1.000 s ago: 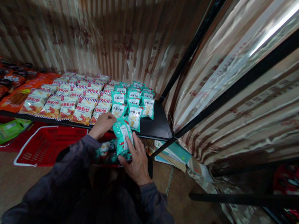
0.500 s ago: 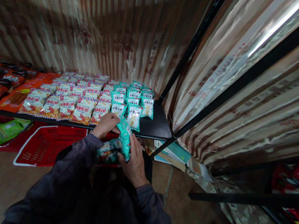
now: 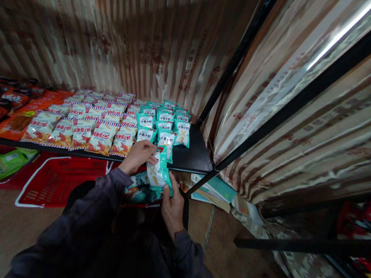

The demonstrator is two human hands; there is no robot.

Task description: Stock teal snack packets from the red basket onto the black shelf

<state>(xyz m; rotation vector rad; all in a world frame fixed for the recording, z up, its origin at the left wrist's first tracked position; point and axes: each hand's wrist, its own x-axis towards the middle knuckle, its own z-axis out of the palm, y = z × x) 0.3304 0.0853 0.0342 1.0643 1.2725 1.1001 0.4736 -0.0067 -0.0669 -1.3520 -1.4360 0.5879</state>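
Note:
Between my hands is a teal-and-white snack bag (image 3: 158, 172), its printed front turned up, just before the shelf edge. My left hand (image 3: 139, 156) pinches its upper left part. Closed on its lower right corner is my right hand (image 3: 173, 203). Below it, more teal snack bags (image 3: 137, 192) lie in a container at my lap, partly hidden by the held bag and my hands. On the black shelf (image 3: 194, 154), rows of teal snack bags (image 3: 165, 140) stand right behind the held one.
White-and-red snack bags (image 3: 102, 137) fill the shelf left of the teal ones, then orange bags (image 3: 17, 121). Under the shelf sit a red basket (image 3: 60, 181) and a green bag (image 3: 0, 166). A black post (image 3: 239, 149) rises at right, near papers (image 3: 216, 191) on the floor.
The snack bag has turned over from its teal side to its white printed front. My left hand has shifted slightly right, and my right hand has moved slightly right and down.

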